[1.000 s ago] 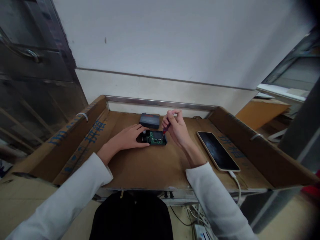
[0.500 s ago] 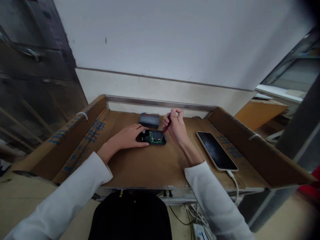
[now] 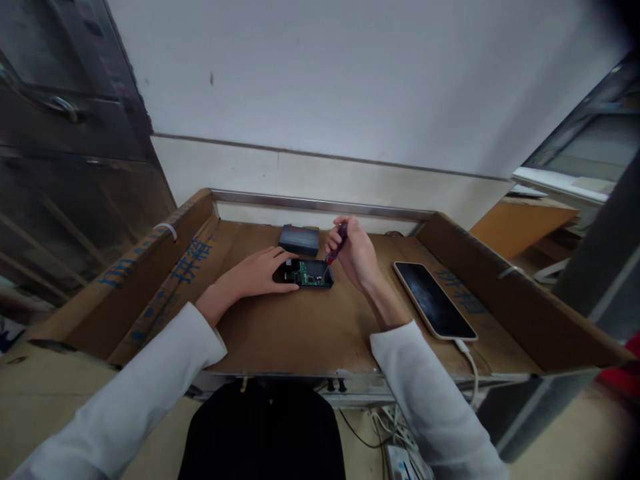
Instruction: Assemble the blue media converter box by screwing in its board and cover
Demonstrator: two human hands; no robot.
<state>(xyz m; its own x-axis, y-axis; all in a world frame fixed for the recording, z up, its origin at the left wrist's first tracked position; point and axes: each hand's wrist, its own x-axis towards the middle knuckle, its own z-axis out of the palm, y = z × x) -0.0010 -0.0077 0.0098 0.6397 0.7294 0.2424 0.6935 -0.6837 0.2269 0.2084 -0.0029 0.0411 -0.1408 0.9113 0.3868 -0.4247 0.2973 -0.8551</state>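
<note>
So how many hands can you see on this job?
2: the left hand, holding one end of the open case, and the right hand, gripping a screwdriver.

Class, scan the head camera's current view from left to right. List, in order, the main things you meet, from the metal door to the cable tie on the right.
Metal door → left hand → green circuit board → right hand → smartphone → white cable tie.

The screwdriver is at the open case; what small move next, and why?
I'd probably check the screwdriver tip's seating before turning it. The right hand holds it slanted, tip near the circuit board's right end, while the left hand grasps the open case. Whether the tip meets a screw is too small to tell.
</note>
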